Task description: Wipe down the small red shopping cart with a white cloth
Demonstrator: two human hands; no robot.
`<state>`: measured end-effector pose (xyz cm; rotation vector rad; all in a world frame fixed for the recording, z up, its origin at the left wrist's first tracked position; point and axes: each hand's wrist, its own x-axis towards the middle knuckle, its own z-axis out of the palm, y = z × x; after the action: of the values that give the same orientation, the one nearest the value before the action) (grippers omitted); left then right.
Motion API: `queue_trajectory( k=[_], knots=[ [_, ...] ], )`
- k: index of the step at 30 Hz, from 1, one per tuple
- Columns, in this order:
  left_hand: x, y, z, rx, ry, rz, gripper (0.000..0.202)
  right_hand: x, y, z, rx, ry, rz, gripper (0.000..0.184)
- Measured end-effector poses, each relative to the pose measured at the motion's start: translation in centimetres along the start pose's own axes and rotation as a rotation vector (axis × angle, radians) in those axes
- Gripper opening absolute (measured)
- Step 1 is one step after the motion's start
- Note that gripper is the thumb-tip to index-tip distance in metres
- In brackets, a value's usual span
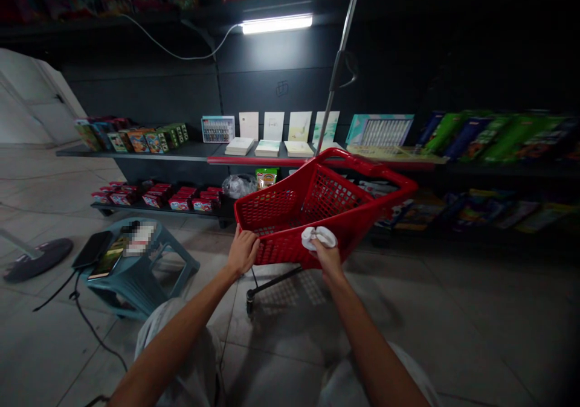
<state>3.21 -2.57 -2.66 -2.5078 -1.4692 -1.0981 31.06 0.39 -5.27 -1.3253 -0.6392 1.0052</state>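
A red plastic shopping cart (385, 173) with mesh walls stands on small wheels in front of me, tilted toward me. My left hand (243, 251) grips the near rim of the cart at its left corner. My right hand (327, 257) is shut on a white cloth (318, 237), pressing it against the near rim. The inside of the cart shows nothing in it, though part of the floor of the basket is hidden by the rim.
To the left, a teal plastic stool (140, 274) holds phones, with a black cable (93, 328) on the tiled floor beside it. A round dark fan base (38, 259) lies further left. Dark shelves (136, 152) of boxed goods and cards run behind the cart.
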Motion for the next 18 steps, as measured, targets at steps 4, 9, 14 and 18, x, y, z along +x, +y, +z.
queue_trajectory(
  k=[4,9,14,18],
  knots=[
    [0.0,0.1,-0.1,0.011,-0.008,-0.003,0.029,-0.1,-0.1,-0.1,-0.055,0.004,-0.025,0.072],
    [0.1,0.3,-0.2,0.015,-0.018,-0.007,0.030,-0.1,0.4,0.0,-0.123,0.065,-0.136,0.059],
    [0.1,0.4,-0.3,0.023,-0.019,-0.020,0.030,0.0,1.2,0.5,-0.113,0.080,-0.126,0.061],
    [0.1,0.4,-0.3,0.025,-0.023,-0.018,0.031,0.0,1.6,0.9,-0.035,0.075,-0.177,0.059]
  ],
)
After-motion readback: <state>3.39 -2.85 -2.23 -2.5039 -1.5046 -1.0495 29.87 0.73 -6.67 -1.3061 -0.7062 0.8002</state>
